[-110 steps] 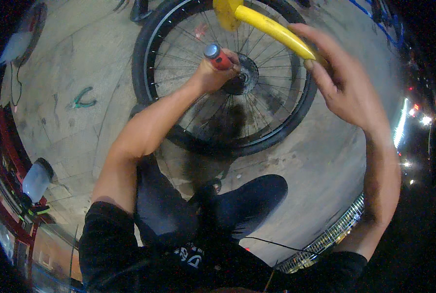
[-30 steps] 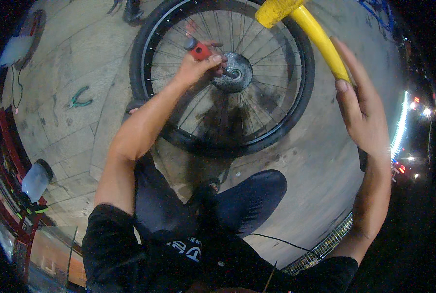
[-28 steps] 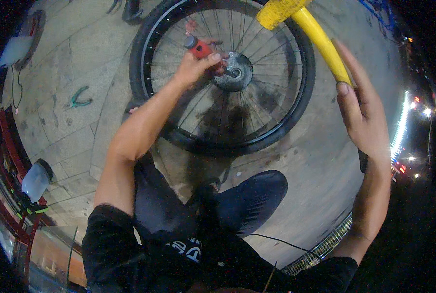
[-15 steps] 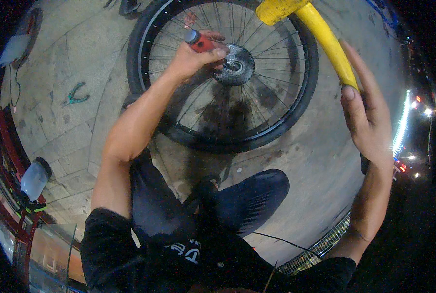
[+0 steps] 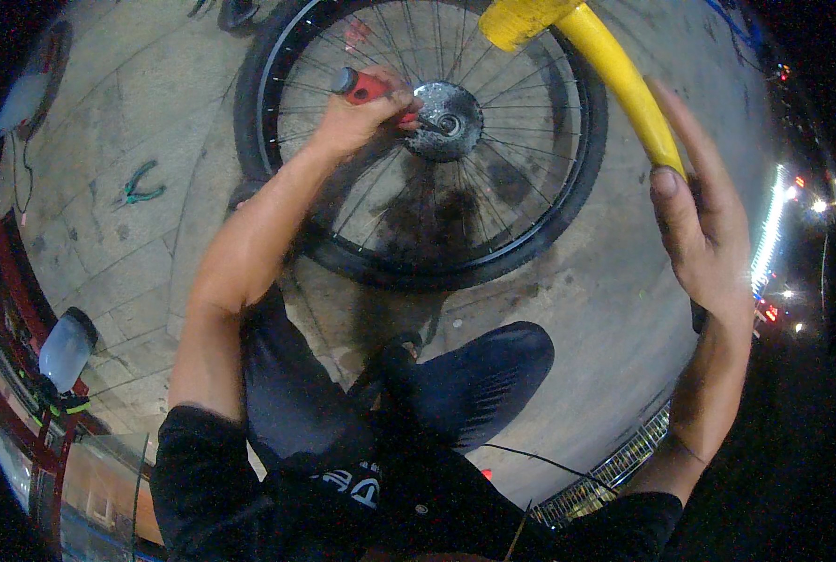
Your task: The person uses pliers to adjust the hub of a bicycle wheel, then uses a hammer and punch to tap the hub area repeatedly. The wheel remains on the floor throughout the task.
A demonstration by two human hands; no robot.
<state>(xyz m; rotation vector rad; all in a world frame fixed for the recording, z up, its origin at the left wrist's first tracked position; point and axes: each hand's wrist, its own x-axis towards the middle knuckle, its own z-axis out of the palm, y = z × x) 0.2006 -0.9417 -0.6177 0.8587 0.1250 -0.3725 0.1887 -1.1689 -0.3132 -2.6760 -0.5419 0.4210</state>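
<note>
A black bicycle wheel [image 5: 568, 215] with thin spokes lies over the paved ground at the top centre. My left hand [image 5: 357, 117] is closed around a red-handled screwdriver [image 5: 366, 86], whose tip is at the metal hub [image 5: 444, 119]. A yellow frame tube [image 5: 624, 80] runs from the top down to the right. My right hand [image 5: 703, 220] rests against the lower end of that tube, fingers stretched along it, thumb apart.
Green-handled pliers [image 5: 135, 184] lie on the paving at the left. A white plastic bottle [image 5: 60, 348] stands by a red frame [image 5: 10, 281] at the lower left. My dark-trousered knees [image 5: 474, 384] are below the wheel. Bright lights [image 5: 774, 234] line the right edge.
My left hand has kept the screwdriver at the hub, shifting it slightly. My right hand slid from gripping the upper yellow tube down to its lower end.
</note>
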